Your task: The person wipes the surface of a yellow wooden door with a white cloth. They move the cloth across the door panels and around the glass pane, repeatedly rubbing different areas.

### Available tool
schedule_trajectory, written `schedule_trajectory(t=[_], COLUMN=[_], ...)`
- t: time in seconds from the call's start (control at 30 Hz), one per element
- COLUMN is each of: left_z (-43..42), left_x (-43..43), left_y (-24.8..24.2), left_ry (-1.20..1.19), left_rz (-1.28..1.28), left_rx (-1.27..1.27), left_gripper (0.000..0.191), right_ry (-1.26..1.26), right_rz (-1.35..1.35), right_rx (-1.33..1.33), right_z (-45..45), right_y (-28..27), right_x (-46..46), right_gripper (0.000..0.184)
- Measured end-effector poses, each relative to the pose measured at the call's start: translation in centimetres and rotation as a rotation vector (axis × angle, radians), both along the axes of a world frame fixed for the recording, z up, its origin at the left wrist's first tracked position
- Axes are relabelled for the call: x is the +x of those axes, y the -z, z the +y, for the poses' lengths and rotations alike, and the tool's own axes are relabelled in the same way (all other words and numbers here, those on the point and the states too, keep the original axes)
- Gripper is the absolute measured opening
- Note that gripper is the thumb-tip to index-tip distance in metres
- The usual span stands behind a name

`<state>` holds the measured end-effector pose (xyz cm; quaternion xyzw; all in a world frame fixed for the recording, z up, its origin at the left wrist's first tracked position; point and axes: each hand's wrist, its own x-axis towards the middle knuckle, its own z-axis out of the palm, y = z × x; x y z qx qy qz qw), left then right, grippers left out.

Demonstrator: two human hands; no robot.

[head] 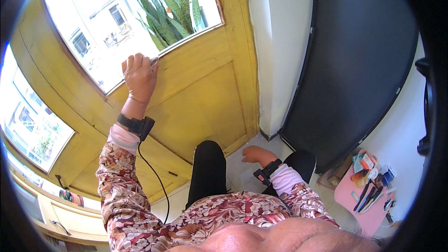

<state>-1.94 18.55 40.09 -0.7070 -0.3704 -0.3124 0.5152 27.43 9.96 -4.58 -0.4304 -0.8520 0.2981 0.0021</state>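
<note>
My left hand (140,71) is raised at the lower edge of the window pane (101,42) in a yellow wooden door (199,108). Its fingers are curled around a crumpled greyish cloth (154,62), of which only a small part shows beside the thumb. My right hand (258,155) hangs low in front of my right thigh, its fingers loosely bent, and nothing shows in it. Each wrist wears a black strap with a small box, and a black cable runs down from the left one.
Beyond the glass stands a snake plant (171,10). A large black panel (343,59) leans by the wall at right. Below it, a pink table (350,196) bears combs or brushes, jars and packets. Yellow cabinets or doors with metal handles (61,227) lie at lower left.
</note>
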Motion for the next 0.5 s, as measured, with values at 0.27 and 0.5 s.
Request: schedule_trajectory(t=[0.27, 0.5], left_z=[0.1, 2.4], left_x=[5.0, 11.3], left_y=[-2.4, -5.2], left_ry=[0.062, 0.133], left_rz=[-0.014, -0.010], left_rx=[0.013, 0.017], left_gripper=[0.027, 0.027], right_ry=[0.003, 0.041], right_rz=[0.069, 0.115], right_rx=[0.108, 0.153], right_z=[-1.6, -2.5], right_y=[-2.4, -4.0], right_x=[-1.8, -2.0], right_gripper=[0.040, 0.039])
